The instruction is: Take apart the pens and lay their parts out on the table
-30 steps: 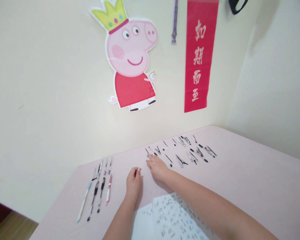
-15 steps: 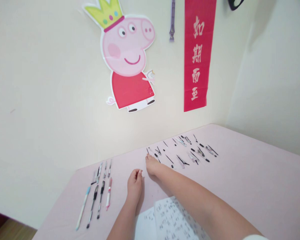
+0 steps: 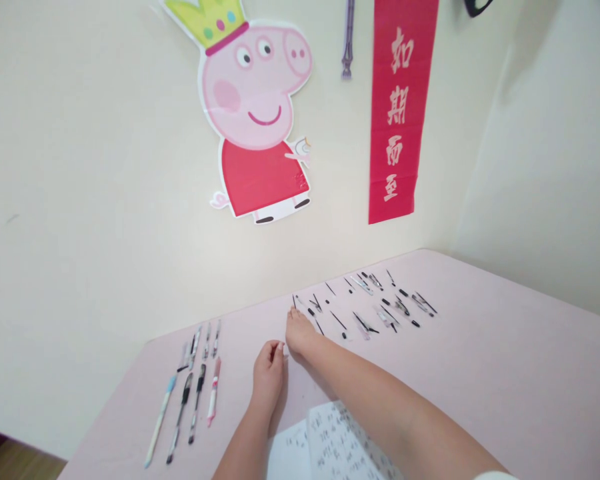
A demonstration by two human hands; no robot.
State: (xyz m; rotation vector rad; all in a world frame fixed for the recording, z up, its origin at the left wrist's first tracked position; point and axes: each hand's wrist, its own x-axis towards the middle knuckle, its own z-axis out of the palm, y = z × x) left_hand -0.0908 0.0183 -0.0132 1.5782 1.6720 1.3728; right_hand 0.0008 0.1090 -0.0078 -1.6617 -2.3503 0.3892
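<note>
At the bottom edge a white sleeve (image 3: 495,475) is cut off, with only a sliver showing. Beside it, handwritten paper (image 3: 333,443) runs out of view; its lines of dark script are too small to read, and the right forearm covers part of it. The paper lies on a pink-covered table (image 3: 480,387).

To the left, a blue-and-cream pen (image 3: 161,421), two black-gripped clear pens (image 3: 180,418) and a pink-and-white pen (image 3: 214,393) lie side by side, any brand lettering illegible. Just beyond them sit clear pen parts (image 3: 207,341), blurred together.

The left hand (image 3: 268,368) is curled, fingers bent toward the thumb; whether it holds anything cannot be told. A little farther off, the right hand (image 3: 300,331) reaches out with its fingertips at the lower end of a thin black refill (image 3: 294,301); whether they pinch it or only touch it is unclear. To its right, black refills, caps and clear barrels (image 3: 365,323) spread in two rough rows.

On the wall, a Peppa Pig cutout (image 3: 265,173) loses its crown's tip to the frame. A red banner (image 3: 397,133), its top cropped, reads 如期而至. A purple strap (image 3: 347,47) and an unidentifiable black object (image 3: 479,7) are also cut off.
</note>
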